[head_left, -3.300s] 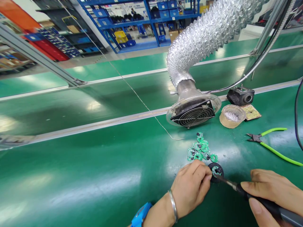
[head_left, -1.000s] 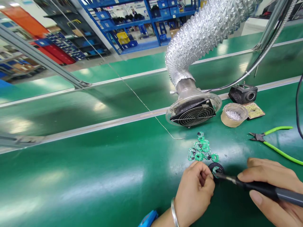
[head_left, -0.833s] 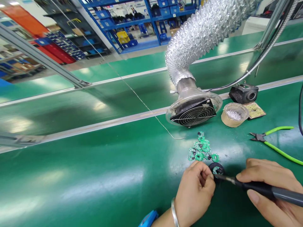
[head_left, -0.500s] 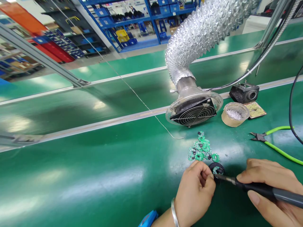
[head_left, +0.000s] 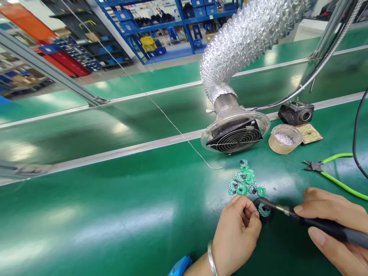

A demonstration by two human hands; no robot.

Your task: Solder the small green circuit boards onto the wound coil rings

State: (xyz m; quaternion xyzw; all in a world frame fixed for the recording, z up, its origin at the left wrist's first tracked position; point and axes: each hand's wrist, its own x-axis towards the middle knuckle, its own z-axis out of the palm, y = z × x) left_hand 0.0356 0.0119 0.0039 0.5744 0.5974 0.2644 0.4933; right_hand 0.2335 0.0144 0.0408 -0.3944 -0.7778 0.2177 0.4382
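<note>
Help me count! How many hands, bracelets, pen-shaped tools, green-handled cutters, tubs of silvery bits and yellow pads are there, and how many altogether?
Hands: 2 (left hand and right hand)
Bracelet: 1
Pen-shaped tool: 1
Green-handled cutters: 1
Tub of silvery bits: 1
Yellow pad: 1
Total: 7
</note>
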